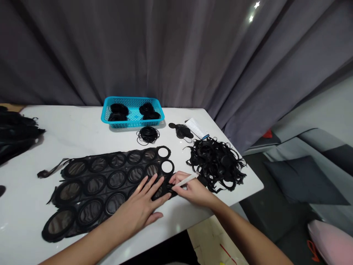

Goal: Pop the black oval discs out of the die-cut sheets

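A black sheet (106, 180) with rows of round rings, each filled with thin see-through material, lies on the white table. My left hand (142, 200) presses flat on its right part, fingers spread, holding nothing. My right hand (193, 189) pinches a slim white pen-like tool (187, 180), whose lower end is at the sheet's right edge, partly hidden by fingers. Two rings at the upper right are bare holes that show the white table. Beside my right wrist is a pile of curly black scraps (217, 163).
A blue basket (132, 124) holds bundles of black cord; another coil (148, 135) lies in front. Small black round pieces (182, 131) and a white tube (196, 127) lie farther right. A black heap (16, 134) occupies the table's left. Beyond the right edge is a sofa (317, 165).
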{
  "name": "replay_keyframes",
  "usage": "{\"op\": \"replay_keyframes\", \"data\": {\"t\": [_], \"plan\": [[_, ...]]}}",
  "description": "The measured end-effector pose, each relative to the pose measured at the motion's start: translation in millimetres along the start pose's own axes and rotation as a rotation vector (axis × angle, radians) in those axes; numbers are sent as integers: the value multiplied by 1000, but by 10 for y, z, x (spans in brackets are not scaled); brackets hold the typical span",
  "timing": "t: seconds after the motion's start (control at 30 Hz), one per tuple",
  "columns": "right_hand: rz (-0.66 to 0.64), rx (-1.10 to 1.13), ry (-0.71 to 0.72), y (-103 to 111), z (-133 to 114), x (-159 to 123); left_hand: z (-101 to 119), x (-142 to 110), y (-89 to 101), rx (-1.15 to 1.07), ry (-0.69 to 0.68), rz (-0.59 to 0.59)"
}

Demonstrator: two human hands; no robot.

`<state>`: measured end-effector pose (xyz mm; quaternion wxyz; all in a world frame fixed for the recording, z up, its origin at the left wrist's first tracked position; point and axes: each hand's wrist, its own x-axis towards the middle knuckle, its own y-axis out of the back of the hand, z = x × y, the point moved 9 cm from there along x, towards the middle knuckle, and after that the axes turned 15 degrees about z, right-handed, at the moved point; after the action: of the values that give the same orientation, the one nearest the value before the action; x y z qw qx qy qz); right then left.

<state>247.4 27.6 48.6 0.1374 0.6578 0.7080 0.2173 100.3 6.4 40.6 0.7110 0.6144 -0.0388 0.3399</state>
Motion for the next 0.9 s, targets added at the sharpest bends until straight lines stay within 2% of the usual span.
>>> {"op": "replay_keyframes", "data": {"t": [0.63,0.9], "plan": [[-2,17,-5,-7,-29,-12,5,-19,-39,28,-9,-58],[11,35,-1,15,-17,10,19,-10,-2,14,-13,-8]]}}
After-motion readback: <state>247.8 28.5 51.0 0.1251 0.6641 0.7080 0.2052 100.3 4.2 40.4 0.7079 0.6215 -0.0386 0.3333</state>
